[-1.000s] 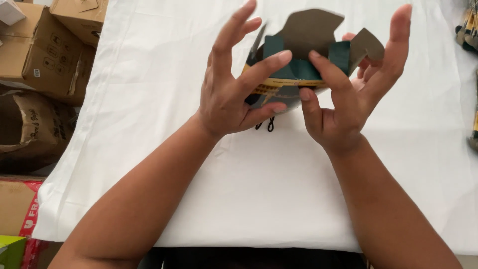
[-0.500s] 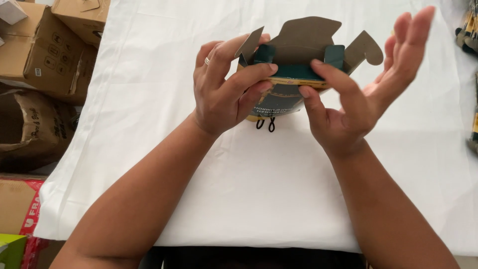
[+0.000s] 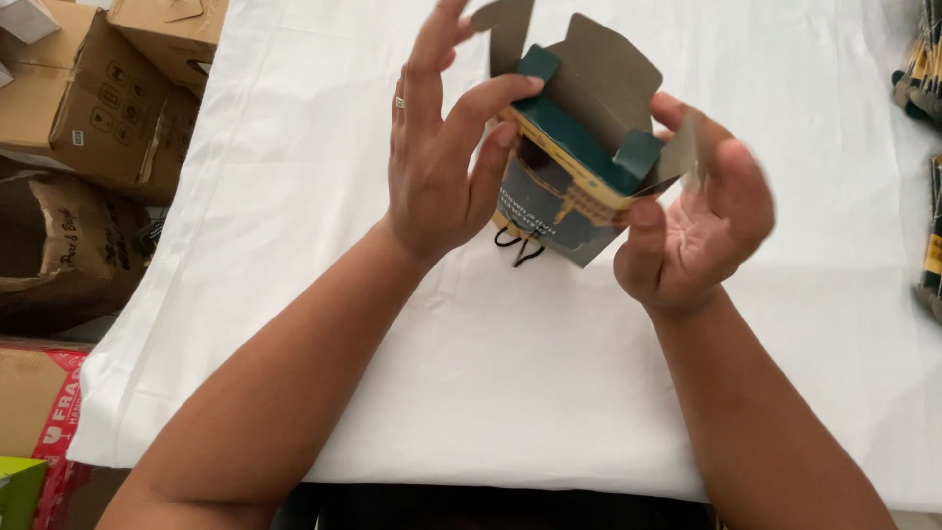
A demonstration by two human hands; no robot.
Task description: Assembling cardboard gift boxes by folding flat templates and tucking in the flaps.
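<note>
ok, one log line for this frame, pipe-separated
left hand: grips small dark-green carton | right hand: supports carton's other side | carton: top flaps open, held above white tablecloth | cardboard boxes off table

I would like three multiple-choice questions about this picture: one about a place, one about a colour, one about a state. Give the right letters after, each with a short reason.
1. Where are the brown cardboard boxes?
A. on the white cloth
B. on the floor at the left of the table
C. in the person's lap

2. What colour is the inside of the small carton?
A. plain grey-brown
B. bright red
C. white

3. In what state is the top of the small carton?
A. taped shut
B. open, with its flaps standing up
C. crushed flat

Answers:
1 B: they lie beside the left edge of the white cloth.
2 A: the raised flaps are grey-brown inside, dark teal outside.
3 B: the left hand and right hand hold it up with its flaps spread.
</note>
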